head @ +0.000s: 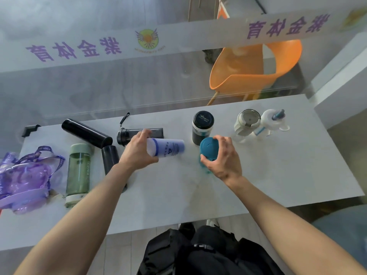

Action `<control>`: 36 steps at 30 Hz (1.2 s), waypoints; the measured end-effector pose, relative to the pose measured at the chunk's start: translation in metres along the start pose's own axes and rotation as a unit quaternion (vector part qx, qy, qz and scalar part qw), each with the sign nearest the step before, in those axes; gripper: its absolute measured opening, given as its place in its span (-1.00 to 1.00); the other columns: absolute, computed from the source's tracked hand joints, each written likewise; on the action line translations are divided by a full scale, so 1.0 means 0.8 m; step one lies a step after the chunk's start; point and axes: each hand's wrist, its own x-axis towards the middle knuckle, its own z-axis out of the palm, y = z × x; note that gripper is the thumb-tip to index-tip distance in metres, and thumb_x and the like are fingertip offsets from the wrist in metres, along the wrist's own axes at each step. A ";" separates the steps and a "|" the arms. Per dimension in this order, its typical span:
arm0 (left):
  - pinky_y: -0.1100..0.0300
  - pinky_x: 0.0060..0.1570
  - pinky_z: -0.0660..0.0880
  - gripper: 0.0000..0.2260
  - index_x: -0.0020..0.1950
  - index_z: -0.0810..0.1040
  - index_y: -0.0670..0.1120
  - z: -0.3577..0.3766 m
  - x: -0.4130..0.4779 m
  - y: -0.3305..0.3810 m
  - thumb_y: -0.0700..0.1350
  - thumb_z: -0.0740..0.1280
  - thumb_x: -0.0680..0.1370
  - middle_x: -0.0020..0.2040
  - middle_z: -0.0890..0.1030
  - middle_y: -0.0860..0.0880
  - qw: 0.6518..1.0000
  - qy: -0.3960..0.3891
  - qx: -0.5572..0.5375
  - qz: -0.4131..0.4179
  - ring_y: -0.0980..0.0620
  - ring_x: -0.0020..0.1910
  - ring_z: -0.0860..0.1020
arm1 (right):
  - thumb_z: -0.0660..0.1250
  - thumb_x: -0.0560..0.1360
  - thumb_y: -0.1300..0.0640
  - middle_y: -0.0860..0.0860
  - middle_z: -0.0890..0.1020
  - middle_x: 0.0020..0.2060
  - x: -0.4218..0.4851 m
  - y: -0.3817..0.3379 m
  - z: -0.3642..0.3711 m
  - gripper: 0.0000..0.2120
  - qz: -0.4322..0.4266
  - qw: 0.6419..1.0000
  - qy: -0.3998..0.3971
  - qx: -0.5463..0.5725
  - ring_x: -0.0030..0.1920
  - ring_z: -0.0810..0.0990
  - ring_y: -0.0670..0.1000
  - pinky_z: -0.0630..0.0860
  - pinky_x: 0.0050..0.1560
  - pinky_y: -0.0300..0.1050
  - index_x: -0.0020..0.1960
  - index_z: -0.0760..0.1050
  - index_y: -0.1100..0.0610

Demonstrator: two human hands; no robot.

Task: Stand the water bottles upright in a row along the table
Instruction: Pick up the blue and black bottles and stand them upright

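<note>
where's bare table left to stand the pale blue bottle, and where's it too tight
Bare tabletop lies right of the teal bottle, in front of the two white bottles, out to the table's right edge. The near strip between the forearms is also free. The left is crowded: green bottle, black flasks and purple bag lie close together.
</note>
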 end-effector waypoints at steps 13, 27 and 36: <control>-0.07 0.23 0.56 -0.31 0.35 0.46 0.05 0.023 -0.007 0.095 0.10 0.63 0.28 0.28 0.57 0.08 0.998 0.030 0.024 0.047 -0.06 0.31 0.49 | 0.57 0.32 -0.27 0.06 0.44 0.16 0.025 -0.009 -0.025 -0.19 -0.018 0.990 -0.123 -0.061 0.08 0.59 0.18 0.63 0.07 0.09 0.39 0.35 0.07; -0.04 0.35 0.53 -0.07 0.68 0.25 0.05 -0.016 -0.035 0.076 0.05 0.64 0.40 0.54 0.46 -0.01 0.998 -0.005 0.058 -0.034 -0.08 0.46 0.51 | 0.46 0.47 -0.22 0.12 0.54 0.18 0.069 -0.087 -0.108 -0.44 -0.105 0.947 -0.207 -0.222 0.19 0.61 0.20 0.46 -0.01 0.01 0.29 0.44 0.10; -0.03 0.24 0.59 -0.47 0.48 0.54 0.01 -0.077 -0.059 -0.050 0.09 0.50 0.53 0.29 0.67 -0.01 0.984 -0.039 0.110 -0.132 -0.09 0.27 0.63 | 0.42 0.57 -0.15 0.10 0.62 0.21 0.110 -0.236 -0.047 -0.53 -0.197 0.933 -0.249 -0.168 0.21 0.63 0.21 0.51 0.10 0.01 0.33 0.50 0.12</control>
